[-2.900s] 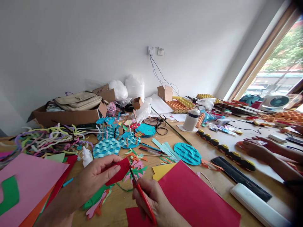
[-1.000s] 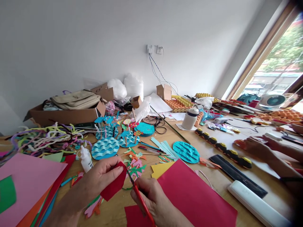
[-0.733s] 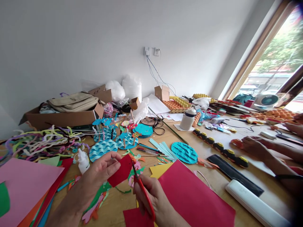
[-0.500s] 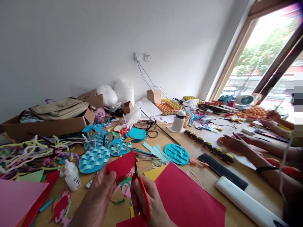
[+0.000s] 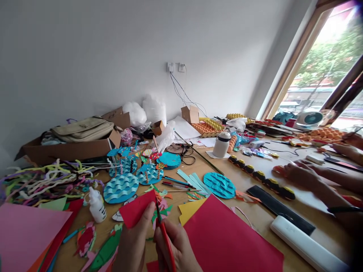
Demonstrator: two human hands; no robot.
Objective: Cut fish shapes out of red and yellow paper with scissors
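Red paper piece, small and cut: held up over the wooden table, pinched between thumb and fingers of the left hand. Scissors, one pair, red handles, dark blades: grasped in the right hand, fingers curled about the handles, blades pointing away at the paper's right edge. From my remote seat I cannot tell whether they touch it.

Just beside the hands, I list: large red sheet, flat, right; yellow sheet, partly beneath it; coloured paper scraps, loose, beyond the blades; green paper fish, left; white glue bottle, upright.

Farther left: pink sheet, atop other coloured sheets; fuzzy stems, tangled heap.

Farther ahead: wavy blue disc; crinkled blue disc; pens, lying between the two; white lidded container, upright.

Farther right: black-and-yellow strip, bumpy; black pouch; long white case. Beyond these I note another person's hands, over a white surface.

Back, by the wall: open cardboard box, beige bag resting on top.
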